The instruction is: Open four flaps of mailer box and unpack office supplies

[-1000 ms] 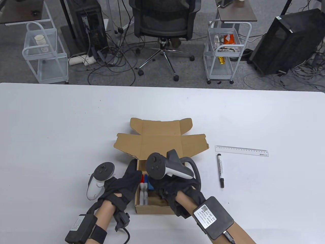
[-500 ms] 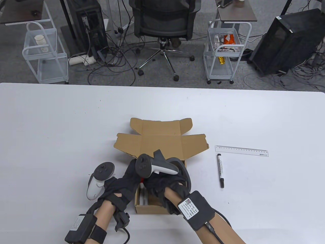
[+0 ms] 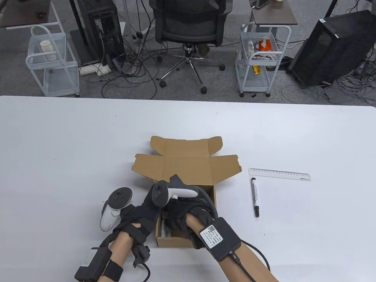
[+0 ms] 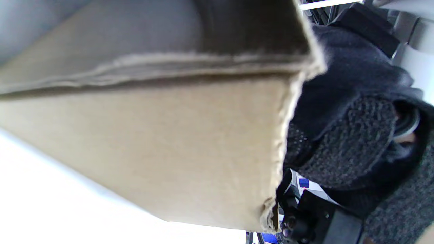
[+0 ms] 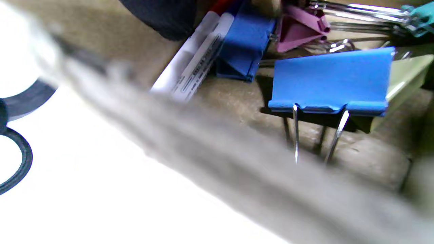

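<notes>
**Mailer box, lid open, contents partly unpacked**

Item 1. Mailer box [image 3: 188,164]: brown cardboard, on the white table [image 3: 58,147] near its front edge at centre. Lid and side flaps folded back flat on the far side; the open tray faces up.

Item 2. Left hand [image 3: 141,214]: gloved, laid against the box's left wall, fingers extended along the wall's outer face toward the far corner. Not curled around anything that shows.

Item 3. Right hand [image 3: 179,214]: gloved, reaching down into the tray from the near side. Fingers are hidden inside the box; whether they grip anything cannot be told.

Item 4. Contents, seen in the right wrist view: two white markers [image 5: 193,61] side by side along one wall; large blue binder clip [image 5: 330,81] with its wire handles toward the camera; smaller blue binder clip [image 5: 244,44] next to the markers; pink binder clip [image 5: 298,28] behind it; teal clip [image 5: 418,17] at the far edge.

Item 5. Already out, right of the box: clear ruler [image 3: 279,174] lying crosswise; black-capped marker [image 3: 255,197] just below it, lengthwise, apart from the box.
</notes>
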Tool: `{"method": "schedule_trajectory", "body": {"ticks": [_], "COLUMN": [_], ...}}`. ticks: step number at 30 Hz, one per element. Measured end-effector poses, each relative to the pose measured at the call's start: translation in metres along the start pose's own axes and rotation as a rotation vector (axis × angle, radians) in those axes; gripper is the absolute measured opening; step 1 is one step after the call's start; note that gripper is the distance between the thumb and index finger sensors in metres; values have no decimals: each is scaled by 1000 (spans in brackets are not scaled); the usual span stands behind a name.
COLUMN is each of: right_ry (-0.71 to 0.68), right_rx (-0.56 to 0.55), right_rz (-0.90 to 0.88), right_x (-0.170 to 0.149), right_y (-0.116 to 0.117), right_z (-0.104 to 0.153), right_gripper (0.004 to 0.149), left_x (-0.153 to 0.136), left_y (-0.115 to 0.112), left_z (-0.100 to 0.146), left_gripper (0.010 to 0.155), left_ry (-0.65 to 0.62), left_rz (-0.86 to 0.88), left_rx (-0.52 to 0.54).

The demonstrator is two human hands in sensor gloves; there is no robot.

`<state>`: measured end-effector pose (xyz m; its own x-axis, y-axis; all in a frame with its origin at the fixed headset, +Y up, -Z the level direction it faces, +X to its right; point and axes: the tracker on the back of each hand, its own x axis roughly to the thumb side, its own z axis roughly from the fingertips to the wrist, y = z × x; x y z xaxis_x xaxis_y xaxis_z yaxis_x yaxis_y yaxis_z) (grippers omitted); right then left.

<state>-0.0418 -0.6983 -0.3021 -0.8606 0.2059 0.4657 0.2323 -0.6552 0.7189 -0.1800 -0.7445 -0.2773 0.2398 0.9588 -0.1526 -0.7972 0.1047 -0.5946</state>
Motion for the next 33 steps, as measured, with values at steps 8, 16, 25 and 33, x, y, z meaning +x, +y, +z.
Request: {"method": "schedule_trajectory", "body": {"ticks": [8,16,25,33], "right_ry": [28,7,-50,67], "right_rx": [62,-27,-78,-127], "right_rz": [-42,-245,-411,-559], "right_x": [-6,-21,-27,-27], "right_y": [1,-17,-20,-17], "right_z": [-9,-2,10,12], "right_gripper": [86,75,78,73], "left_x": [0,0,0,-1], "left_y": [0,0,-1,1], "left_z": [0,0,0,1], "left_gripper": [81,83,82,81], "left_ry": [1,0,-5,-8], "left_rz": [3,1,8,21], "left_rx": [1,2,-3,4]}}
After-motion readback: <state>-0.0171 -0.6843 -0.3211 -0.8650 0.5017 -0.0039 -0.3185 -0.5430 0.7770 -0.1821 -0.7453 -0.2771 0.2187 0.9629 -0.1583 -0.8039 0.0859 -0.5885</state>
